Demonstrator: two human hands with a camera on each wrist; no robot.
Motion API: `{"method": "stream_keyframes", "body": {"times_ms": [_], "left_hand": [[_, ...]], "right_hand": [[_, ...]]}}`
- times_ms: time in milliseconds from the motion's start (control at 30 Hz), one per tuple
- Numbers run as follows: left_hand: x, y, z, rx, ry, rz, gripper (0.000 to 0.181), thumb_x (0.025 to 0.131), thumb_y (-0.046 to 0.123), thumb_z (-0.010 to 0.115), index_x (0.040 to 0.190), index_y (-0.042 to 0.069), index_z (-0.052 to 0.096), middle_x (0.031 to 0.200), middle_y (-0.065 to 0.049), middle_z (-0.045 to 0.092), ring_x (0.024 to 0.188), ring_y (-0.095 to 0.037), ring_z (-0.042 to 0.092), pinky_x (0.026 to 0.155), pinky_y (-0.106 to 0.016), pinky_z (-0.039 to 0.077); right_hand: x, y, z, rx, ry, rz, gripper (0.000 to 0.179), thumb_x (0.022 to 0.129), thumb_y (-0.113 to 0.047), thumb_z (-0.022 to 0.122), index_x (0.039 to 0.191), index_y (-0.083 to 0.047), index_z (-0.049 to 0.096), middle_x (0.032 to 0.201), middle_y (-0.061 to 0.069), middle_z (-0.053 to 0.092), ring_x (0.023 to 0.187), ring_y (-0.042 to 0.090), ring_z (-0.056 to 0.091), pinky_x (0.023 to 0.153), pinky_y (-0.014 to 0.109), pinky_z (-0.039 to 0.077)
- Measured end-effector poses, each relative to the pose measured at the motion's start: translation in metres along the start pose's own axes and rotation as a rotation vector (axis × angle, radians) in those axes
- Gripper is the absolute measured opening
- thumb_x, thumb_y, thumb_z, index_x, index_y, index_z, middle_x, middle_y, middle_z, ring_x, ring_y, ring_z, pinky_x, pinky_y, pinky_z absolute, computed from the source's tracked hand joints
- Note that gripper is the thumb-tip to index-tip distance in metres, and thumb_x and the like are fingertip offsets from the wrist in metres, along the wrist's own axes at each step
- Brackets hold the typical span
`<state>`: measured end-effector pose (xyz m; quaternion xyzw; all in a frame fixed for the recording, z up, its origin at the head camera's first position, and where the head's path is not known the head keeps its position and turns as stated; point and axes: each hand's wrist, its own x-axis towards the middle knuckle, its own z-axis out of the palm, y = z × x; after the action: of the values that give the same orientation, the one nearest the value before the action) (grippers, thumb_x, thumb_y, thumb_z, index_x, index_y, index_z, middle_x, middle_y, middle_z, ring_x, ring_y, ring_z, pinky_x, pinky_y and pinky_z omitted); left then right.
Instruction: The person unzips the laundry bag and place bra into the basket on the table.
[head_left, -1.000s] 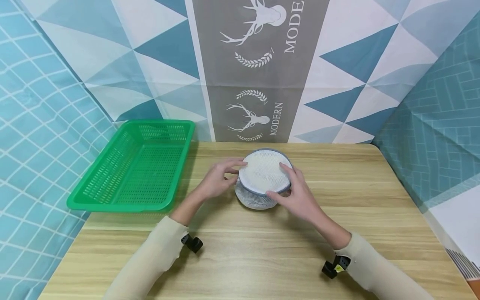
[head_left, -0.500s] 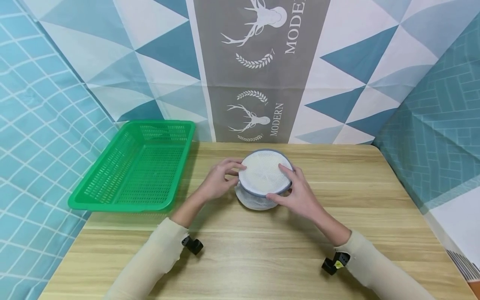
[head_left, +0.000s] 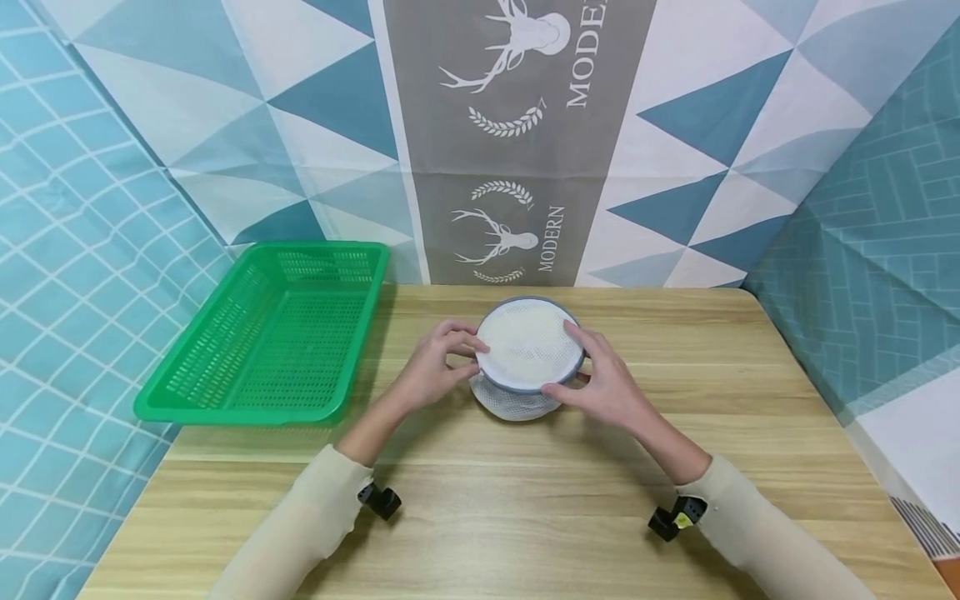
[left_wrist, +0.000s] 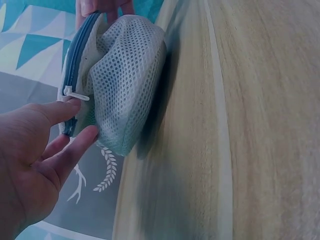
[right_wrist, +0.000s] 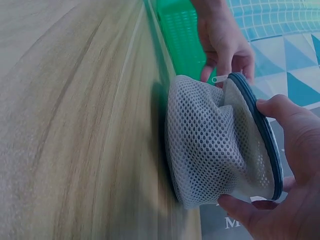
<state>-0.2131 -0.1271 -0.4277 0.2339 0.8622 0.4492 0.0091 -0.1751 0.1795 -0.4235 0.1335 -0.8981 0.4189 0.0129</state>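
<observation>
A white mesh laundry bag (head_left: pixel 529 346) with a blue zipped rim stands at the far middle of the table, its round top facing up. At its left edge my left hand (head_left: pixel 437 360) pinches the rim; the left wrist view has the thumb at the white zipper pull (left_wrist: pixel 76 94). On the opposite side my right hand (head_left: pixel 609 379) grips the rim, thumb on the near edge and fingers reaching over the top. The mesh side (right_wrist: pixel 202 140) sags in soft folds below the rim, and its base touches the wood.
A green plastic basket (head_left: pixel 347 400) with slotted walls sits at the back left of the wooden table (head_left: pixel 480 517). Behind the table hangs a patterned cloth (head_left: pixel 495 158), with tiled-pattern cloth on both sides.
My left fingers have shifted slightly down along the rim near the zipper. My right hand has moved a little to the right on the rim; the bag stays in place.
</observation>
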Motion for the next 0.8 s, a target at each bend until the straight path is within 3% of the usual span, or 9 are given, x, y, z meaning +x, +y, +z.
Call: {"method": "stream_keyframes", "body": {"times_ms": [233, 433, 600, 800], "left_hand": [[-0.003, 0.003, -0.001, 0.026, 0.008, 0.01, 0.028, 0.096, -0.005, 0.083, 0.12, 0.006, 0.078, 0.161, -0.022, 0.053, 0.131, -0.041, 0.077, 0.09, -0.031, 0.071], [0.0, 0.002, -0.004, 0.028, -0.01, 0.046, 0.046, 0.096, -0.008, 0.08, 0.138, 0.007, 0.073, 0.175, -0.023, 0.044, 0.144, -0.046, 0.069, 0.09, -0.028, 0.07], [0.002, 0.003, -0.006, 0.079, -0.041, 0.071, 0.044, 0.099, -0.004, 0.08, 0.141, 0.007, 0.076, 0.172, -0.02, 0.052, 0.136, -0.042, 0.075, 0.09, -0.03, 0.071], [0.002, 0.003, -0.006, 0.074, -0.04, 0.059, 0.04, 0.098, -0.003, 0.082, 0.137, 0.004, 0.078, 0.169, -0.019, 0.054, 0.13, -0.041, 0.078, 0.091, -0.03, 0.071]], "right_hand": [[-0.003, -0.003, 0.0, 0.058, -0.004, -0.011, 0.105, 0.09, -0.025, 0.096, 0.175, -0.006, 0.037, 0.175, 0.034, 0.034, 0.156, 0.053, 0.047, 0.111, 0.056, 0.063], [-0.007, -0.011, 0.005, 0.061, 0.025, -0.035, 0.107, 0.086, -0.023, 0.1, 0.173, -0.007, 0.04, 0.181, 0.036, 0.017, 0.163, 0.059, 0.038, 0.111, 0.063, 0.061], [-0.008, -0.013, 0.009, 0.025, 0.038, -0.05, 0.107, 0.086, -0.02, 0.1, 0.173, -0.002, 0.039, 0.183, 0.036, 0.013, 0.163, 0.059, 0.038, 0.109, 0.063, 0.062], [-0.007, -0.013, 0.01, -0.002, 0.03, -0.045, 0.108, 0.087, -0.02, 0.099, 0.172, 0.003, 0.037, 0.185, 0.034, 0.014, 0.164, 0.057, 0.039, 0.109, 0.061, 0.063]]}}
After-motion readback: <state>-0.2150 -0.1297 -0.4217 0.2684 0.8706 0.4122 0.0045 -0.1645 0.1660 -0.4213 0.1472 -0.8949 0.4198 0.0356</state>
